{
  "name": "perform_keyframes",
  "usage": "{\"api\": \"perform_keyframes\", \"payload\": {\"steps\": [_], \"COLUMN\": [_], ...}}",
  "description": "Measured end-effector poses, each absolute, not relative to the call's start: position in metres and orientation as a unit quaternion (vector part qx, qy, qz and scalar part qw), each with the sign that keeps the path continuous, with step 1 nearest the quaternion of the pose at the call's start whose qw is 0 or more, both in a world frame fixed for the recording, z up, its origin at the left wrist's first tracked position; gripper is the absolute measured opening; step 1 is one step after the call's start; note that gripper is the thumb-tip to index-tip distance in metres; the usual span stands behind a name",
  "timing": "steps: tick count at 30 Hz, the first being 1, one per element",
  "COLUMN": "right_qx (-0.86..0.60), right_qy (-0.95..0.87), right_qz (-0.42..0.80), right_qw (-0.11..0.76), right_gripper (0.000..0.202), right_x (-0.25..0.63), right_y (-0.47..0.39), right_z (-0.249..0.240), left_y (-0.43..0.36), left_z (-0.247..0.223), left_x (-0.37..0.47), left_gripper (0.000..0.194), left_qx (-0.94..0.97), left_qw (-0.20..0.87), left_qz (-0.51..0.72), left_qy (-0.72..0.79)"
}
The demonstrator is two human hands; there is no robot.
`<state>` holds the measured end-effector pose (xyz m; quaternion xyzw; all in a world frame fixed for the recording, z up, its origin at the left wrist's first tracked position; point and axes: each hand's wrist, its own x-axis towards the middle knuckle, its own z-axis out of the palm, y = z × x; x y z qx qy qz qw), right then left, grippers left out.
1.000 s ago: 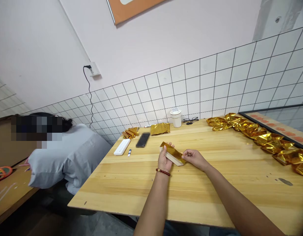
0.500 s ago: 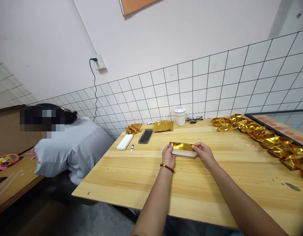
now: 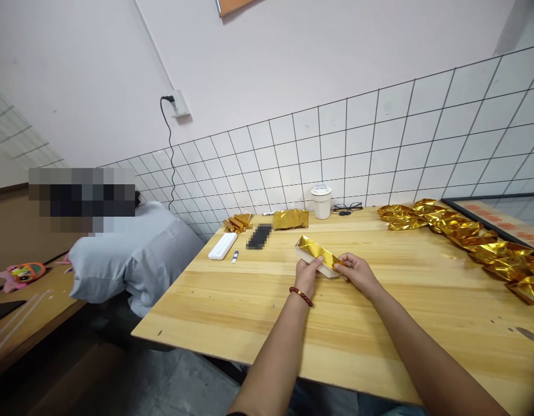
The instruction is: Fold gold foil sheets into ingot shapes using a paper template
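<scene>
A folded strip of gold foil paper (image 3: 317, 249), shiny on top with a pale side facing me, is held above the wooden table (image 3: 232, 306). It slants down from upper left to lower right. My left hand (image 3: 307, 274), with a red bead bracelet at the wrist, pinches its near edge around the middle, thumb on the gold face. At the lower right end, my right hand (image 3: 355, 273) grips the strip between thumb and fingers. Folded gold foil pieces (image 3: 470, 234) lie in a long row at the right.
Toward the back stand a white lidded cup (image 3: 321, 202), glasses (image 3: 348, 208), a flat gold packet (image 3: 291, 219) and small gold strips (image 3: 238, 222). A white power bank (image 3: 222, 247) and a dark phone (image 3: 258, 237) lie left. Beyond the left edge sits a person in grey (image 3: 132, 254).
The gold strip has turned from nearly level to slanting, its left end now farther away. My left hand has slid from that end toward the middle. The view has shifted slightly.
</scene>
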<state>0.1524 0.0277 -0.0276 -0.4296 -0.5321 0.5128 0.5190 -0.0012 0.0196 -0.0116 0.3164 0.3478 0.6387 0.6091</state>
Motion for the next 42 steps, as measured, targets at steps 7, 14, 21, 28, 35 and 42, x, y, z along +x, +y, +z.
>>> {"api": "perform_keyframes", "payload": {"steps": [7,14,21,28,35,42], "right_qx": [-0.439,-0.411,-0.403,-0.411,-0.415,-0.422], "right_qy": [-0.544,-0.555,-0.541,-0.544,-0.539,-0.540], "right_qz": [0.497,0.509,0.552,0.546,0.552,0.538], "right_qw": [0.515,0.514,0.489,0.487,0.483,0.492], "right_gripper": [0.036,0.021,0.015,0.012,0.010,0.009], "right_x": [0.149,0.150,0.156,0.148,0.146,0.143], "right_y": [0.024,0.019,0.018,0.017,0.018,0.019], "right_z": [-0.023,-0.018,-0.015,-0.011,-0.014,-0.018], "left_y": [0.019,0.021,0.086,0.166,0.221,0.239], "left_z": [-0.005,-0.016,0.008,0.025,0.016,0.013], "left_x": [-0.007,-0.005,-0.063,-0.061,-0.044,-0.061], "left_gripper": [0.041,0.035,0.018,0.023,0.028,0.022], "left_qx": [0.304,0.316,0.448,0.690,0.728,0.700], "left_qw": [0.632,0.585,0.312,0.213,0.175,0.120], "left_qz": [0.630,0.649,0.647,0.462,0.391,0.407], "left_qy": [0.335,0.370,0.532,0.514,0.535,0.574]}}
